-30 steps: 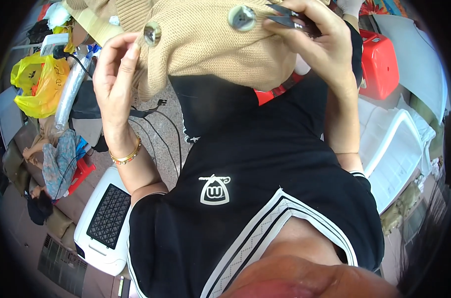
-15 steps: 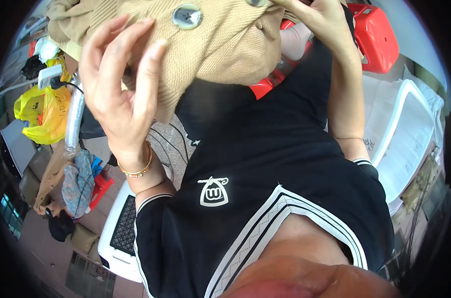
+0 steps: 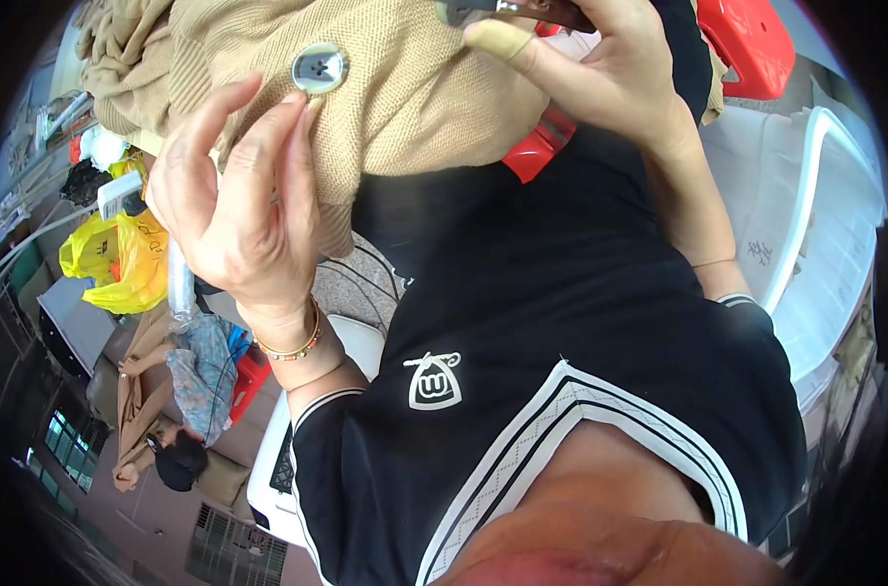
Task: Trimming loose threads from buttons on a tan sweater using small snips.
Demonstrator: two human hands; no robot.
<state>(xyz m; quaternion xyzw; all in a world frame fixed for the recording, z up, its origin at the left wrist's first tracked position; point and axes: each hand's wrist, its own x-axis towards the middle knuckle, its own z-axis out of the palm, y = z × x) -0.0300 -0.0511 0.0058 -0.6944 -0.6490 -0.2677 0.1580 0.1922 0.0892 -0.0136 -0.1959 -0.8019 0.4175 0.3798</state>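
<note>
A beige knitted garment (image 3: pixel 405 107) with large buttons lies bunched over my lap and the surface ahead. My left hand (image 3: pixel 244 200) pinches thumb and fingertips together at the knit, just below a grey-and-cream button (image 3: pixel 319 68); whether a thread is between them is too small to tell. At the upper right my right hand (image 3: pixel 610 78) is closed around a dark tool (image 3: pixel 551 12) with a shiny metal part, partly cut off by the top edge. A yellowish cover (image 3: pixel 501 39) wraps that thumb. Beside the tool, a second button (image 3: pixel 454 12) is partly hidden.
Red plastic stools (image 3: pixel 752 44) stand at the upper right, above a clear plastic bin (image 3: pixel 805 244). Leftward are a yellow plastic bag (image 3: pixel 122 264), black cables (image 3: pixel 366 283) and a white appliance-like box (image 3: pixel 273 479). A person in a patterned top (image 3: pixel 205 376) sits further off.
My left fingers have closed together at the knit below the button. The right hand has turned, and a dark tool now shows in it. The garment has shifted slightly left.
</note>
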